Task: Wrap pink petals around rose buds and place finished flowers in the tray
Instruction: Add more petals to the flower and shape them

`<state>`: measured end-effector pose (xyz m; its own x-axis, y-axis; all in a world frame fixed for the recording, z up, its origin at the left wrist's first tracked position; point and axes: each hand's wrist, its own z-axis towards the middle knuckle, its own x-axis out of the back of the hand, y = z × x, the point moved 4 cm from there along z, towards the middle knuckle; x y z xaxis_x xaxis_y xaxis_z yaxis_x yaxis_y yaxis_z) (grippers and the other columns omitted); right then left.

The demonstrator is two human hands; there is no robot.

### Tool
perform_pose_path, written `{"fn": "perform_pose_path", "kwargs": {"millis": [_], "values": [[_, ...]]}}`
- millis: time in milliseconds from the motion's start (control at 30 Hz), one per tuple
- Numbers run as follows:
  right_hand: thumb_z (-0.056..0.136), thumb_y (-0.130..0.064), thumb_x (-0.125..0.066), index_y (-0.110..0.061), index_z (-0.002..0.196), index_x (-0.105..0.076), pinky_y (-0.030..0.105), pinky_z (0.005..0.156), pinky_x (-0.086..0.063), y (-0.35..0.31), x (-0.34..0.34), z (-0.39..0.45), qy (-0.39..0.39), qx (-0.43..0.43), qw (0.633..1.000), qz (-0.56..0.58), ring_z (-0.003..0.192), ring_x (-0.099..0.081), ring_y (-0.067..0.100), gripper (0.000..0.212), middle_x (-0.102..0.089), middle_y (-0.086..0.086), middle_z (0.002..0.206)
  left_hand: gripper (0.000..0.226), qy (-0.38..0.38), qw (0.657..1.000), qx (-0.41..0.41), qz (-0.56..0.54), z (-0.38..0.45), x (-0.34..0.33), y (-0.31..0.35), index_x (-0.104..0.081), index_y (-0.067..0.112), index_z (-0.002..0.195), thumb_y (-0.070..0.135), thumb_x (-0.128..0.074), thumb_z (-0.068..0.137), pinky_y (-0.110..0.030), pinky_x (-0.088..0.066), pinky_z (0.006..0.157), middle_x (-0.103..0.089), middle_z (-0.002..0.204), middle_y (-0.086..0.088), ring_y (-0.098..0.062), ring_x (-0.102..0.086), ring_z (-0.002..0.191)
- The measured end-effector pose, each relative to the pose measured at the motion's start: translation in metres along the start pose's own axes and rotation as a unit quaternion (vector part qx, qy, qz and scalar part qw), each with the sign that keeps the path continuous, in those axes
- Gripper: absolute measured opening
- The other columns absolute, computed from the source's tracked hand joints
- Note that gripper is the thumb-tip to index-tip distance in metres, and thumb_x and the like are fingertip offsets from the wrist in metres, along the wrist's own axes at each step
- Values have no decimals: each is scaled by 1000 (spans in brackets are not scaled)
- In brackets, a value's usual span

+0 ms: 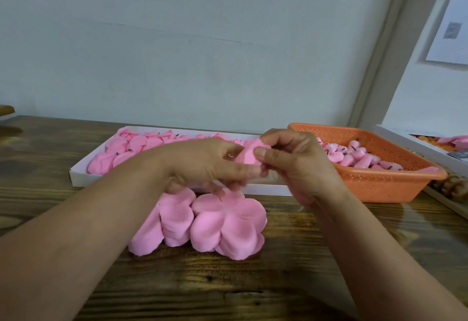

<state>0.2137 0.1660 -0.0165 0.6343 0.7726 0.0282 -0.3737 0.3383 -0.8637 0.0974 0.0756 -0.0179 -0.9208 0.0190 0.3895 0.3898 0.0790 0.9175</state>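
I hold a half-wrapped pink rose [249, 154] just above the near wall of the white tray [78, 172], my left hand [205, 161] and right hand [296, 161] both pinching it, fingers curled tight on its petals. Finished flowers [131, 145] fill the tray (left end mostly). Stacked pink petals [220, 224] lie on the worktop [253, 290] before the tray; the orange basket [379, 181] of rose buds [354, 156] sits right of it.

Both forearms reached forward and met at centre. Left hand [202, 163] had its fingers [249, 170] curled in a pinch; right hand [296, 161] faced it, thumb extended, other fingers bent, also pinching.
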Motion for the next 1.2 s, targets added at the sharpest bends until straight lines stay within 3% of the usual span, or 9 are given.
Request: {"fn": "perform_pose_path", "kwargs": {"millis": [100,267,367,433,567,700,867,1000,1200], "values": [[75,11,-63,0,72,-63,21,47,-46,5,24,1,76,-2,996,-40,45,-52,13,12,-61,3,54,14,114,969,-42,216,3,19,-7,-73,27,95,29,-75,81,-14,-47,76,-71,91,7,-3,-63,79],[81,13,-59,-2,71,-64,21,49,-47,16,40,-3,118,-29,989,-85,46,-52,11,19,-63,8,58,25,94,906,-38,411,18,-5,-31,-73,20,111,15,-62,89,-11,-34,60,-69,104,3,-5,-51,78],[82,11,-60,0,74,-63,20,49,-46,16,47,-4,143,-41,985,-83,46,-51,10,14,-59,40,84,29,122,890,-28,439,24,-7,-35,-70,22,116,16,-61,89,-17,-34,70,-66,114,1,-9,-47,83],[82,10,-60,-1,72,-63,20,49,-46,16,48,-5,152,-44,984,-86,47,-51,10,16,-56,44,97,27,134,881,-16,454,28,-8,-38,-71,22,113,17,-62,88,-24,-42,76,-65,115,1,-14,-53,89],[82,10,-60,1,74,-62,22,51,-46,18,50,-4,148,-48,984,-82,47,-51,10,13,-59,29,81,12,145,879,-5,454,35,-10,-41,-73,16,89,11,-64,85,-30,-51,74,-69,95,-2,-20,-60,84],[82,11,-61,4,75,-62,20,49,-47,21,51,-3,142,-47,986,-75,47,-52,10,9,-66,15,78,25,164,880,5,445,35,-8,-44,-68,16,111,21,-66,87,-32,-49,80,-65,108,-4,-23,-59,92],[81,11,-61,0,75,-63,20,49,-47,25,50,-2,134,-44,987,-71,47,-53,11,12,-63,2,56,4,165,883,13,439,34,-7,-43,-64,20,87,22,-67,86,-30,-47,73,-60,84,2,-19,-54,79],[81,11,-61,-1,75,-63,21,49,-48,26,49,-2,132,-43,988,-68,47,-54,11,13,-63,1,56,16,174,879,30,443,35,-6,-45,-66,11,98,21,-66,86,-32,-49,77,-67,100,-5,-26,-61,93],[81,12,-61,2,75,-63,23,49,-47,27,48,-3,133,-48,987,-76,47,-52,12,12,-59,11,63,11,172,869,30,463,32,-10,-43,-67,9,86,7,-57,83,-36,-51,73,-68,92,-9,-28,-62,86]]}}
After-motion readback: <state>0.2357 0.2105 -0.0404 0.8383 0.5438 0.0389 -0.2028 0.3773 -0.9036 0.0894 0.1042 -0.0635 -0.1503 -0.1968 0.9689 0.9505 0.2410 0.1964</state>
